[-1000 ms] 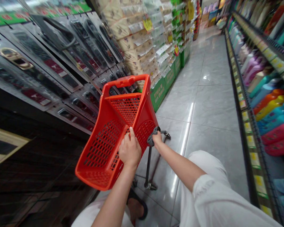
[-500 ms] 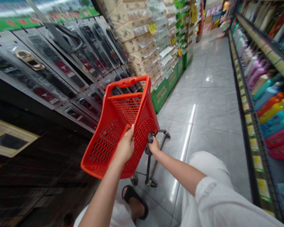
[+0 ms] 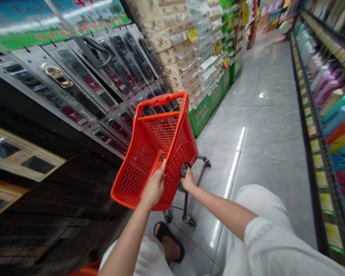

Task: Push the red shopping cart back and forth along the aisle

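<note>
An empty red plastic shopping cart (image 3: 158, 132) stands in front of me, its mesh basket on a grey wheeled frame. My left hand (image 3: 155, 188) is closed on the basket's near side rim, with its fingers partly hidden and one digit pointing up along the edge. Just right of it, my right hand (image 3: 188, 181) is wrapped round a dark grey fitting (image 3: 184, 172) with a small yellow mark, against the outside of the cart. Whether that fitting belongs to the cart I cannot tell.
Packaged belts (image 3: 74, 82) hang on a rack at left. Beyond the cart rise stacked tissue packs (image 3: 175, 53) on green boxes (image 3: 201, 115). Colourful bottles (image 3: 327, 84) line the right shelf. A grey tiled aisle (image 3: 264, 126) runs ahead. My sandalled foot (image 3: 171, 241) is below the cart.
The cart, both hands and the surroundings sit further right in the picture, as the view has swung left. Both hands keep their places on the cart.
</note>
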Demonstrator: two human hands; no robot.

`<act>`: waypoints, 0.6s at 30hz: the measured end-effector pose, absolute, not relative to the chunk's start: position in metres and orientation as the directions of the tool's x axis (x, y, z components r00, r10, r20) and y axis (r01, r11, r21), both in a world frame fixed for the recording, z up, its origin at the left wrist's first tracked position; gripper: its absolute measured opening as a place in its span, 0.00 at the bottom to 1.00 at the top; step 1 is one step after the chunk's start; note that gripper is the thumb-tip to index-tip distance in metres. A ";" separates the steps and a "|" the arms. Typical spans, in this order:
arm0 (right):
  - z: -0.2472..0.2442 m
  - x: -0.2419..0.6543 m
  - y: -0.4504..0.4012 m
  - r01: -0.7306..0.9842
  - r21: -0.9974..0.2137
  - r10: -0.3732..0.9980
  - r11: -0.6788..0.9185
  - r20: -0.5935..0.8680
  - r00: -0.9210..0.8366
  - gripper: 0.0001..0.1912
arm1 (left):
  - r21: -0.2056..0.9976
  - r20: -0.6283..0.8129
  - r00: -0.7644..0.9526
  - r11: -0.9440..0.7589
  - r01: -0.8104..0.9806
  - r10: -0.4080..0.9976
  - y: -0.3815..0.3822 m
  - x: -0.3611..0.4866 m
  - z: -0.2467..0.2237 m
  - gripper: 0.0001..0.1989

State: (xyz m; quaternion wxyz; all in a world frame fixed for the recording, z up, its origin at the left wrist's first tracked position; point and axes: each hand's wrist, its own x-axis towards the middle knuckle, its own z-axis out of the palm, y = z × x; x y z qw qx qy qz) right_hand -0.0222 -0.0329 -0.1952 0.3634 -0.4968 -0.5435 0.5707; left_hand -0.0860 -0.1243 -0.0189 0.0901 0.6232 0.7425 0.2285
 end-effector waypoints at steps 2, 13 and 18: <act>-0.188 -0.029 -0.032 0.083 -0.986 0.960 -0.147 -0.163 -0.229 0.34 | 0.463 0.151 -0.208 0.117 0.879 0.966 -0.126 -0.087 -0.019 0.28; -0.162 0.010 -0.070 0.057 -0.889 0.817 0.455 0.391 -0.424 0.38 | 0.535 0.156 -0.263 0.142 0.833 0.952 -0.117 -0.083 -0.026 0.28; -0.203 -0.006 -0.076 0.050 -0.992 0.960 0.119 0.102 -0.260 0.36 | 0.540 0.164 -0.275 0.147 0.829 0.947 -0.118 -0.077 -0.022 0.27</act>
